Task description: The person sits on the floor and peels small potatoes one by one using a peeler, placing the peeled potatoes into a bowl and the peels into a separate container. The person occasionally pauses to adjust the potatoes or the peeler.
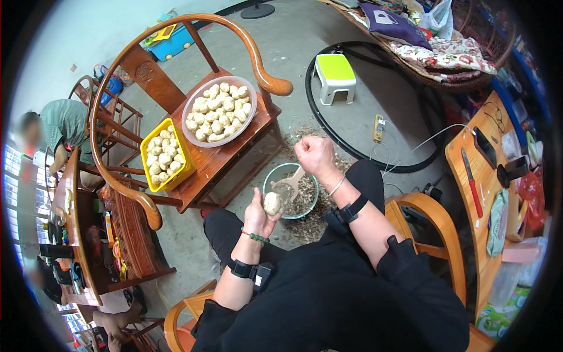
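My left hand cradles a pale, peeled tuber, rounded and a little patchy, with the palm turned up. In my right fist is the handle of a light brown tool with a broad, slotted head; its exact kind is unclear. The head points down towards the tuber, and I cannot tell whether they touch. Beneath both hands a pale green-rimmed bucket stands on the floor between my legs, holding brown peelings.
On a wooden armchair ahead sit a round clear tub and a yellow basket, both full of pale tubers. A red-handled knife lies on the bench at right. A person bends over at far left.
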`<state>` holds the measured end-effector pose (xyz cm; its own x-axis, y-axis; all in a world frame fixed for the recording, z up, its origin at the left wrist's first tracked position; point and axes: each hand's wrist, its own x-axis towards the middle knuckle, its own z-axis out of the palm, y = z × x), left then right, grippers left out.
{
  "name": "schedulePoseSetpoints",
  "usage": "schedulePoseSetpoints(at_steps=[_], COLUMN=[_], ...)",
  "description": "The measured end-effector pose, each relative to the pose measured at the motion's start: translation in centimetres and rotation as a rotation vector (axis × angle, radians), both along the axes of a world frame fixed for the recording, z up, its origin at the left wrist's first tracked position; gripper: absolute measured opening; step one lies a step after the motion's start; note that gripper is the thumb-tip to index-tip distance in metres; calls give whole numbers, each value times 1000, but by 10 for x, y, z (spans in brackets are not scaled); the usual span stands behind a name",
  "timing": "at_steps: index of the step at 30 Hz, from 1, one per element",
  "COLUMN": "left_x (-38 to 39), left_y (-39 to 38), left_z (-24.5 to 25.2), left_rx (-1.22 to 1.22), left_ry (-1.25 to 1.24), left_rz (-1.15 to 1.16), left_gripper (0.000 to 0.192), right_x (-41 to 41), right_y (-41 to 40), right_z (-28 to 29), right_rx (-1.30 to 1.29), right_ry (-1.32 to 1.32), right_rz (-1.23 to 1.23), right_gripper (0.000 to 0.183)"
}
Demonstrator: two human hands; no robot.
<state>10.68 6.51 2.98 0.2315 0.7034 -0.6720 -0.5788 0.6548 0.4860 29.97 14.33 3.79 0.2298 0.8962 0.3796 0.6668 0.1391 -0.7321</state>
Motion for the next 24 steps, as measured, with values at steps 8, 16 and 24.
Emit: schedulePoseSetpoints(at_steps=[8,16,24], left_x=[0,4,-9], left_y=[-4,0,-1], left_z=[-9,9,-1], left_rx=[160,143,51], left_ry=[211,290,-85], left_rz=[-162,-79,-219], left_gripper=[36,33,30], right_x=[-2,-8,10], right_y=[5,-4,5], right_z=[-6,11,-4], right_rx=[63,-35,162], right_ry=[-168,134,-90], right_rz=[-1,13,-8], right_gripper=[18,20,20])
